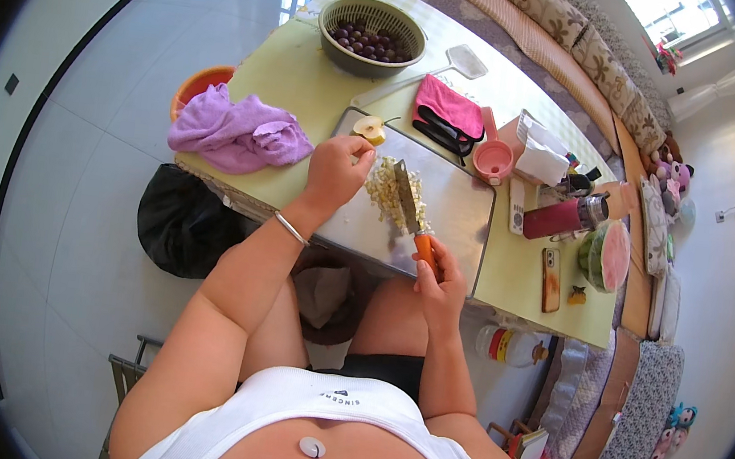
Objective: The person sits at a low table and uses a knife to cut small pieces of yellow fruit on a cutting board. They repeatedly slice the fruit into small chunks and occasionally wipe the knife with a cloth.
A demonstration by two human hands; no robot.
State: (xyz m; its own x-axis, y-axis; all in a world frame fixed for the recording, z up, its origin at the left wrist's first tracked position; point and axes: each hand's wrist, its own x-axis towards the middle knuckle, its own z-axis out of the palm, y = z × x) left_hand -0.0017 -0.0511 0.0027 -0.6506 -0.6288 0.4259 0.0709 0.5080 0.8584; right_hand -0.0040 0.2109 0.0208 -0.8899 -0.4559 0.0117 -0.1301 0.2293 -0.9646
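My right hand (441,284) grips the orange handle of a knife (406,198), whose blade lies over a heap of small, pale diced fruit (383,186). The dice sit on a metal cutting board (458,205) with a dark rim, at the table's near edge. Over the board's left side, my left hand (338,169) is closed with its fingers curled; whether it holds anything is hidden. Just beyond those fingers is a cut fruit piece with yellow skin (369,129), apparently a pear half with its stem.
Behind the board stand a basket (328,26) of dark round fruit, a fly swatter (467,63) and a pink cloth (449,104). A purple towel (239,131) lies left. To the right are a pink cup (493,160), tissue box (520,138), bottle (557,216), phone (550,280) and cut watermelon (596,258).
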